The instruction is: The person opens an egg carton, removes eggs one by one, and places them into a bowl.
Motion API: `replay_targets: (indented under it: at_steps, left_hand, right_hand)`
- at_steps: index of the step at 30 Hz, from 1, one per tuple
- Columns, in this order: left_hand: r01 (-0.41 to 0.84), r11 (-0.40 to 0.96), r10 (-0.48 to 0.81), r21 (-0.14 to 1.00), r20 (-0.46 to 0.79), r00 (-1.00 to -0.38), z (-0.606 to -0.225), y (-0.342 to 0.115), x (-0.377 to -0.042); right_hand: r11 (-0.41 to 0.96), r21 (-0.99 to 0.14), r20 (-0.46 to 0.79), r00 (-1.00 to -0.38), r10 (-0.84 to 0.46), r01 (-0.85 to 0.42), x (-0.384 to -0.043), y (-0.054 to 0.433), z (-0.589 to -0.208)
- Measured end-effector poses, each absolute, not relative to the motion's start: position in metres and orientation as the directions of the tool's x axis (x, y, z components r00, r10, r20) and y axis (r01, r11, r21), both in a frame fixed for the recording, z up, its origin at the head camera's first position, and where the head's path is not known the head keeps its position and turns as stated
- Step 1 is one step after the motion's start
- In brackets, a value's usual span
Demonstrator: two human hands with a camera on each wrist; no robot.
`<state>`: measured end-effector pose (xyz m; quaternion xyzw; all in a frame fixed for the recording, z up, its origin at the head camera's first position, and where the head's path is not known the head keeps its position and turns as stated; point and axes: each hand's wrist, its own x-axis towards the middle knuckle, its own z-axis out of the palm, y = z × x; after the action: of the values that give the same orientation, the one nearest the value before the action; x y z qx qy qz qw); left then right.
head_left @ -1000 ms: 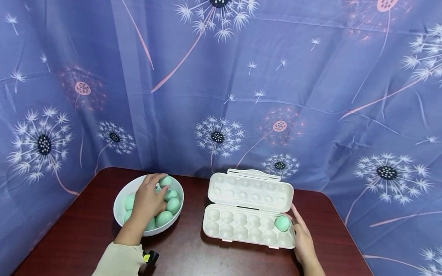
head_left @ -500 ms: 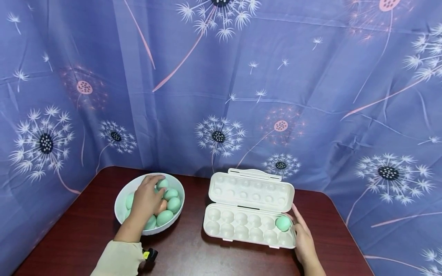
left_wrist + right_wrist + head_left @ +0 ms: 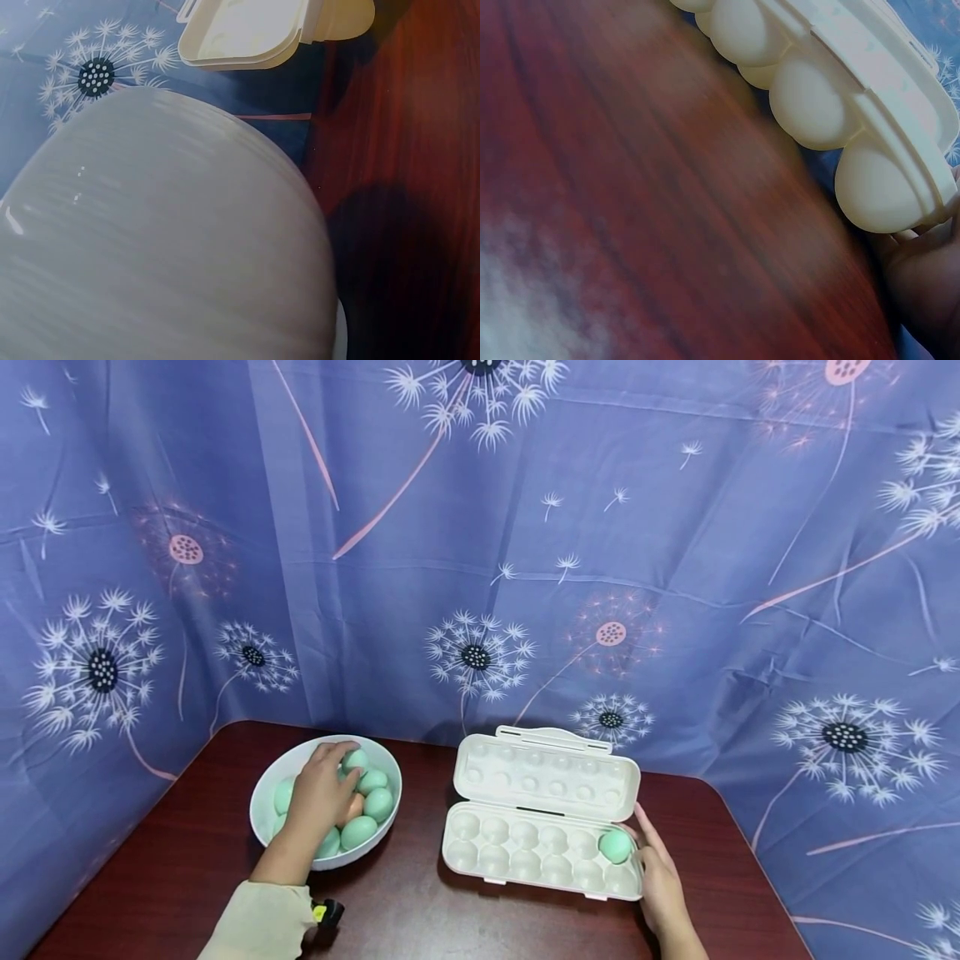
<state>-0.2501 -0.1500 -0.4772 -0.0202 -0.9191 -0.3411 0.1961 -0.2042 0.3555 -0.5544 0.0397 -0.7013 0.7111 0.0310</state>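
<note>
My left hand (image 3: 322, 789) reaches into a white bowl (image 3: 262, 814) at the left of the table. Its fingertips and thumb pinch a pale green egg (image 3: 356, 760) near the bowl's far side. Around it lie several more green eggs (image 3: 359, 832) and one brown egg (image 3: 352, 809), partly behind the hand. My right hand (image 3: 660, 881) grips the right end of a white egg box (image 3: 543, 857), its thumb at the rim beside a green egg (image 3: 615, 846) in the back right cup. The left wrist view shows the bowl's outer wall (image 3: 172, 225), which hides that hand.
The egg box's lid (image 3: 547, 777) stands raised toward the back, near a blue dandelion-print curtain (image 3: 420, 568). A dark red wooden table (image 3: 420, 918) carries both bowl and box. The box's rounded cups (image 3: 881, 184) show from the side in the right wrist view.
The thumb and fingers of my left hand have drawn in on the green egg, which shifted slightly left and down. The brown egg has come into sight. My right hand stays on the box.
</note>
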Motion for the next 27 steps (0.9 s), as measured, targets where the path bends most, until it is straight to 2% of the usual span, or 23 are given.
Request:
replay_targets:
  at_steps: [27]
  left_hand:
    - [0.122, 0.824, -0.065, 0.553, 0.306, -0.950, -0.4719, -0.1496, -0.2512]
  right_hand:
    - [-0.029, -0.994, 0.104, -0.994, -0.021, -0.103, -0.2048, 0.3552, -0.5542]
